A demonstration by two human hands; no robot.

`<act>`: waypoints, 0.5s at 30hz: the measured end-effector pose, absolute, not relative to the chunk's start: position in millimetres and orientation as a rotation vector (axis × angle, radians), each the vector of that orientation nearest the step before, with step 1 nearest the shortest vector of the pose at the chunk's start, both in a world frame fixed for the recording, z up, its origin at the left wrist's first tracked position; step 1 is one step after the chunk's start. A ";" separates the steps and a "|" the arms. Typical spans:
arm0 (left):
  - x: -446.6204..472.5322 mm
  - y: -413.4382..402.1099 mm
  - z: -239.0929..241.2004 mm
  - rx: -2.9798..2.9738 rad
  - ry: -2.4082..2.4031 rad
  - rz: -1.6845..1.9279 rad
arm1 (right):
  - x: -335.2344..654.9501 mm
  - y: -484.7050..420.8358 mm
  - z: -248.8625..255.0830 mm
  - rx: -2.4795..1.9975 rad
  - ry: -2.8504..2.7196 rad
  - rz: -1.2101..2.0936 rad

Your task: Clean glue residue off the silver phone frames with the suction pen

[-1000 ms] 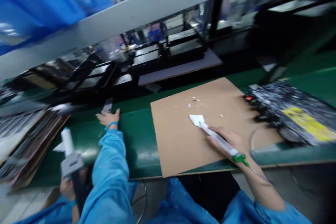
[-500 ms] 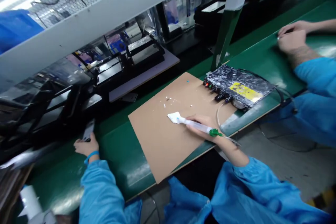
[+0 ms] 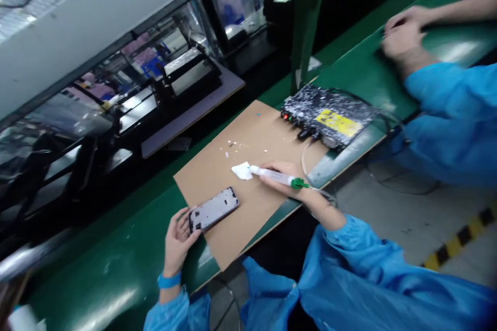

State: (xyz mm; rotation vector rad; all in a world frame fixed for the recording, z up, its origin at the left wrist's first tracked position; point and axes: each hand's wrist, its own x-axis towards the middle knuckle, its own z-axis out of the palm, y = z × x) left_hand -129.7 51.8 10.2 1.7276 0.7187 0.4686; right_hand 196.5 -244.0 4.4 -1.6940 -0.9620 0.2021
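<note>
My left hand (image 3: 180, 235) grips one end of a phone frame (image 3: 215, 208), a flat grey panel with dark edges and small cutouts, over the left part of the brown cardboard sheet (image 3: 248, 222). Wrapped around a clear dispensing syringe (image 3: 276, 176) with a green cap and a thin tube is my right hand (image 3: 285, 178). The syringe's tip points left, at a folded white wipe (image 3: 242, 170) lying on the cardboard. Whether tip and wipe touch is hard to tell. Small white scraps (image 3: 232, 144) lie behind the wipe.
A paint-speckled control box (image 3: 330, 114) with a yellow label stands at the cardboard's right end. Beyond it rest a co-worker's hands (image 3: 407, 36) on the green bench (image 3: 116, 248). A green post (image 3: 305, 36) rises behind the box; black trays and a shelf (image 3: 194, 114) line the back.
My left hand has brought the phone frame from the far left of the bench rightward over the cardboard. My right hand still holds the syringe by the wipe. The camera view has shifted.
</note>
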 end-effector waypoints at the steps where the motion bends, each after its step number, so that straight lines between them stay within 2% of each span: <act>1: -125.2 51.7 11.9 1.702 0.714 0.415 | 196.9 -243.8 4.1 -1.685 -0.961 0.205; 5: -92.1 67.4 19.4 1.713 0.703 0.341 | 197.0 -246.5 6.5 -1.681 -0.971 0.240; 11: -35.5 76.6 14.1 1.933 0.832 0.591 | 193.4 -250.1 15.1 -1.793 -0.934 0.239; 15: -8.7 64.1 8.4 2.080 0.673 0.492 | 192.4 -260.5 27.2 -1.970 -1.041 0.249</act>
